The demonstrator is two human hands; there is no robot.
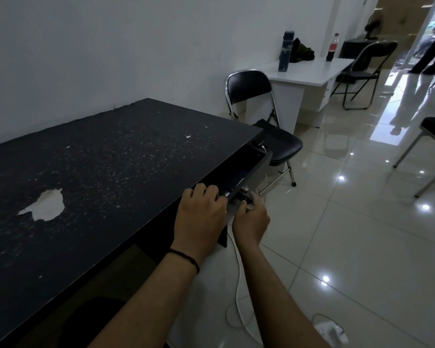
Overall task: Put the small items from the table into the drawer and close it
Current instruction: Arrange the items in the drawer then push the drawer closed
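We see the drawer (246,172) pulled out from the surface's (98,172) right edge, a folding chair (264,121) just behind it, and a cable (239,292) on the floor (362,234) below.

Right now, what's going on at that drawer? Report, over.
Left hand fingers inside the open drawer. Right hand at the drawer front, grip on something small and dark. Black table top shows no items. White cable trails below.

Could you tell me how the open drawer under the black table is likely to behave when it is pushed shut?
The drawer looks like rigid board, so it should slide as one stiff piece. It is only partly open, so the push should be brief. The left hand curls over its near corner and the right hand is at its front, so fingers might get pinched.
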